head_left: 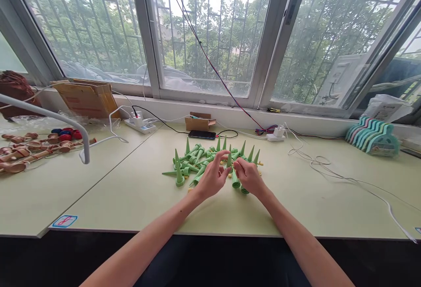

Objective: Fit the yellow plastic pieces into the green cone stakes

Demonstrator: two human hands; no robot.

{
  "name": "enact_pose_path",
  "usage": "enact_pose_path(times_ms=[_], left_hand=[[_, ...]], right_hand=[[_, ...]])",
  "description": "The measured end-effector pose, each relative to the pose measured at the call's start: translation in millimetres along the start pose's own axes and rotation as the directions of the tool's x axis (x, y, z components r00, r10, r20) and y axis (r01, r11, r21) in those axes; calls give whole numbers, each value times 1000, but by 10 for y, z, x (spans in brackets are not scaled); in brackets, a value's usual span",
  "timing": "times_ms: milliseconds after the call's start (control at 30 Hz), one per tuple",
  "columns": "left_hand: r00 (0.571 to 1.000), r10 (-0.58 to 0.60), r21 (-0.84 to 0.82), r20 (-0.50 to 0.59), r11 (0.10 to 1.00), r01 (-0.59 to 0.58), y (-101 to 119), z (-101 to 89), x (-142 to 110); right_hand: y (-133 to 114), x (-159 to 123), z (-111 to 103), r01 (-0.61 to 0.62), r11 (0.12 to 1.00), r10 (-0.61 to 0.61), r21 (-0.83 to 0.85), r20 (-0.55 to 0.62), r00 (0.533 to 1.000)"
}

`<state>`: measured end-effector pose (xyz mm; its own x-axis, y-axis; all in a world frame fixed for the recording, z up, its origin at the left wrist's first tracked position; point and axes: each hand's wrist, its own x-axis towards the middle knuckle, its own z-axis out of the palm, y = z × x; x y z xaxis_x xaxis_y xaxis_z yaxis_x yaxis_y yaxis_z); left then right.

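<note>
Thumb and forefinger parted, the left hand [213, 177] curved beside an upright green plastic spike [229, 161]; the right hand [249, 176] was bunched. Either's hold couldn't be told. More spikes [179, 176] crowded the table [131, 195] before a smartphone [202, 135].

The smooth, pale yellow-green tabletop [131, 199] carries a central cluster of pointed green plastic cones [179, 176]. Beyond lies a black rectangular phone [202, 135]; brown wooden toys [16, 167] lie left, pastel plastic hangers [383, 141] far right, a thin white cable [390, 210] nearer.
</note>
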<state>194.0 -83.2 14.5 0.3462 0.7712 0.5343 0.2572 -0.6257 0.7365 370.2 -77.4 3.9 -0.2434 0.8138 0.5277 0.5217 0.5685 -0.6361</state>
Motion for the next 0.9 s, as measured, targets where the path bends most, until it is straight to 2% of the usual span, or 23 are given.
enact_pose_path(times_ms=[367,533,733,800,900], left_hand=[[998,64,115,-13,991,-62,-34,16,9],[999,47,1,-24,999,-47,-42,28,3],[999,-1,-228,34,974,9,-19,22,21],[1000,-24,-241,12,970,27,-10,22,31],[995,-60,-158,-75,986,47,3,16,46]], right_hand=[[20,2,25,-21,998,20,-60,-27,999],[32,5,29,-22,996,19,-84,-37,999],[24,1,28,-14,992,9,-123,-40,999],[16,0,27,-9,993,5,-115,-36,999],[3,-1,25,-13,996,11,-83,-26,1000]])
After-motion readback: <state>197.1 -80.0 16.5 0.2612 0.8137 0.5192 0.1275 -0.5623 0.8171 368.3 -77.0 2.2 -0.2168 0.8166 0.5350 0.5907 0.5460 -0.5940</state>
